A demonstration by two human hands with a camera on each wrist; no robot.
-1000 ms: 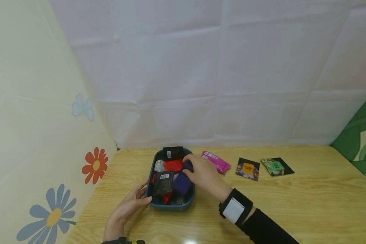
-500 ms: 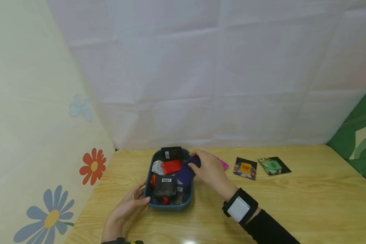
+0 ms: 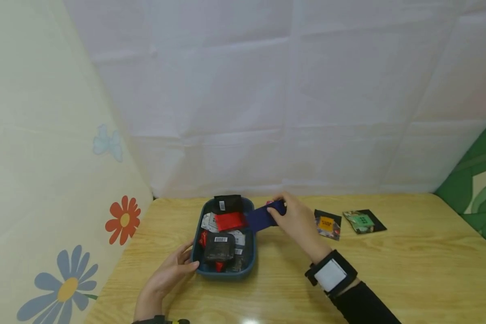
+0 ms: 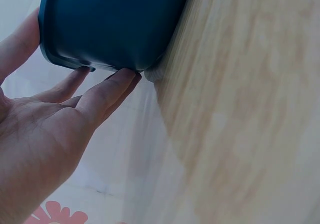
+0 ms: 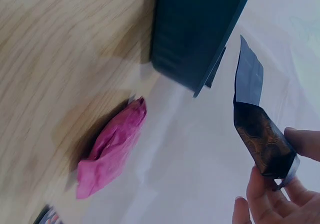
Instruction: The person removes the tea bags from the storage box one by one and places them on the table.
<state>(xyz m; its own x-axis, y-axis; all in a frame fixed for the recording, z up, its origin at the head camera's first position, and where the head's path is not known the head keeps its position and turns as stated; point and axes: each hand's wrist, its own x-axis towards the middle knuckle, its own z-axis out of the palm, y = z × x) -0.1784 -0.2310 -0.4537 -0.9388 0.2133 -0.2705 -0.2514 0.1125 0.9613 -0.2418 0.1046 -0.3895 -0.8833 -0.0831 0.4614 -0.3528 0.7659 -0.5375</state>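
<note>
A dark blue, flat-ended packet [image 3: 261,219] is pinched by my right hand [image 3: 299,223] between thumb and fingers, raised at the right rim of the blue plastic bin [image 3: 228,274]. In the right wrist view the packet [image 5: 262,131] shows a pale flap and a dark patterned body, apart from the bin wall. My left hand [image 3: 171,271] rests at the bin's near left corner. Nearly straight fingers and thumb touch its outside and rim in the left wrist view. Inside lie a black packet [image 3: 220,246], a red packet [image 3: 230,221] and several others, partly overlapping.
On the wood-look table [image 3: 409,265] right of the bin lie a pink packet [image 5: 112,149], mostly hidden by my right hand in the head view, an orange-labelled packet [image 3: 327,223] and a green-labelled packet [image 3: 363,220]. A white sheet [image 3: 227,90] hangs behind.
My right hand has drawn the dark blue packet up out of the bin and to the right. The black packet beneath has settled flatter. My left hand stays at the bin.
</note>
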